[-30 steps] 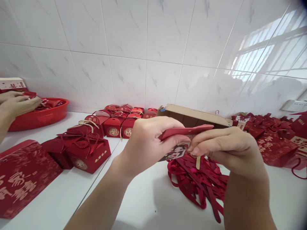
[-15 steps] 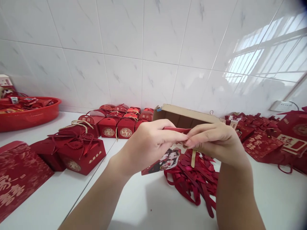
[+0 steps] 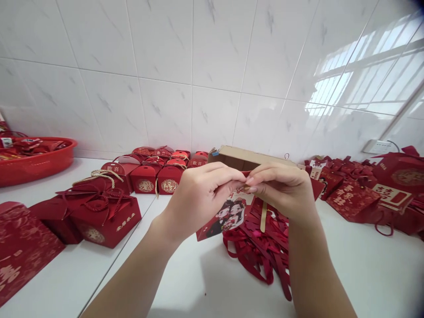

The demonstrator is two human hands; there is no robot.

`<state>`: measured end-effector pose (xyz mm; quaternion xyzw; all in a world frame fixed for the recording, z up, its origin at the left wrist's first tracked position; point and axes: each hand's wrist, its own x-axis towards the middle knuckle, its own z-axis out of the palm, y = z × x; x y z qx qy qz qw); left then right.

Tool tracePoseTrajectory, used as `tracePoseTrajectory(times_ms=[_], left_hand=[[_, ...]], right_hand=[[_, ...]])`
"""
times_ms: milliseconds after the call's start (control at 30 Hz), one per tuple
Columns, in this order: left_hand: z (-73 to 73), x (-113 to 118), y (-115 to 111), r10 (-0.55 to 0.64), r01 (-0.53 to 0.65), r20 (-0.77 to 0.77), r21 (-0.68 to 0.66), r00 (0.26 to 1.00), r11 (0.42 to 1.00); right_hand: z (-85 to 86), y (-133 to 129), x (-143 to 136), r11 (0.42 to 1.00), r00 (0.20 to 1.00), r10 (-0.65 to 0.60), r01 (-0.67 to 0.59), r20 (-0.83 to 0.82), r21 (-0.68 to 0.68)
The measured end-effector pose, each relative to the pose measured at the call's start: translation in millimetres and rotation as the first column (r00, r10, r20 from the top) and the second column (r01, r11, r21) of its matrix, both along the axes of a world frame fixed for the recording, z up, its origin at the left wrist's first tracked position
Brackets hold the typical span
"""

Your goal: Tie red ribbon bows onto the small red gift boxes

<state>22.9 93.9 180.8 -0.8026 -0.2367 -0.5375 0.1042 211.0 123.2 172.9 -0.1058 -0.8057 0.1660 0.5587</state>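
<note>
The left hand (image 3: 202, 198) bends its fingers over and pinches the upper edge of one printed red box (image 3: 220, 221); the right hand (image 3: 285, 190) pinches the same edge, its thumb and fingers pressed together. Their fingertips meet there. More of the printed couple shows than a second ago, when the left thumb partly covered it. The box hangs below the left fingers, to the left of the right hand. One gold strip (image 3: 263, 217) hangs beneath the right fingers, in front of one heap of red ribbons (image 3: 261, 251) on the white table (image 3: 179, 282); its ribbons are too tangled to count. At left lie one large red box (image 3: 26, 251) and two dark red boxes (image 3: 109, 221) side by side. Farther back stand one cardboard box (image 3: 251, 152) and one red tub (image 3: 39, 165); another person's hands, earlier over the tub, have left the view.
</note>
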Motion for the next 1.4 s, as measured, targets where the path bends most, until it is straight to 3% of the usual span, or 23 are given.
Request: tracePoseTrajectory(times_ms=[200,500,800,967,1033,1100,1200,1400], left_hand=[[0.8,0,2,0.043,-0.044,0.009,0.013,0.999,0.999],[-0.4,-12,8,0.128,-0.113,0.110,-0.130,0.986,0.985],[-1.5,-3,9,0.194,-0.200,0.091,0.055,0.977,0.978],[-2.7,-1,9,0.166,-0.174,0.103,0.080,0.981,0.981],[-3.4,-1,9,0.107,-0.115,0.107,0.078,0.989,0.990],[-4.5,0,11,0.027,-0.033,0.107,0.051,0.994,0.998],[-6.9,1,13,-0.011,0.017,0.103,-0.063,0.995,0.998],[-16.9,16,16,0.275,-0.259,0.059,-0.199,0.960,0.945]], right_hand=[[-2.2,0,-5,0.998,0.997,-0.062,0.063,-0.048,0.013],[-3.4,-2,-7,0.955,0.959,-0.221,0.176,-0.177,-0.239],[-7.5,-2,-23,0.943,0.930,-0.328,0.311,-0.168,-0.119],[-5.5,0,-27,0.855,0.814,-0.510,0.515,-0.277,-0.062],[-4.6,1,-25,0.878,0.839,-0.477,0.464,-0.262,-0.116],[-4.3,3,-22,0.927,0.926,-0.329,0.279,-0.185,-0.251],[-5.7,6,-19,0.893,0.976,-0.155,0.072,-0.153,-0.445],[-8.8,9,-25,0.858,0.883,-0.333,0.138,-0.332,-0.494]])
